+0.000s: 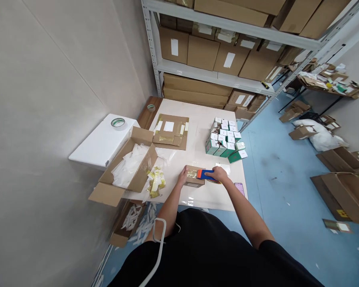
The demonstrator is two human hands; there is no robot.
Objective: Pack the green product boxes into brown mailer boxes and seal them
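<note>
The left hand point(183, 175) clasps a cardboard box point(194, 179); the right hand point(219, 174), fingers closed round a tape dispenser point(205, 173), seems partway across its top. Green boxes point(225, 139) sit stacked on the table point(197, 119).

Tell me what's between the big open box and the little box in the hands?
Between the big open box and the little box lies a heap of gold-and-white packets, in the head view.
</note>
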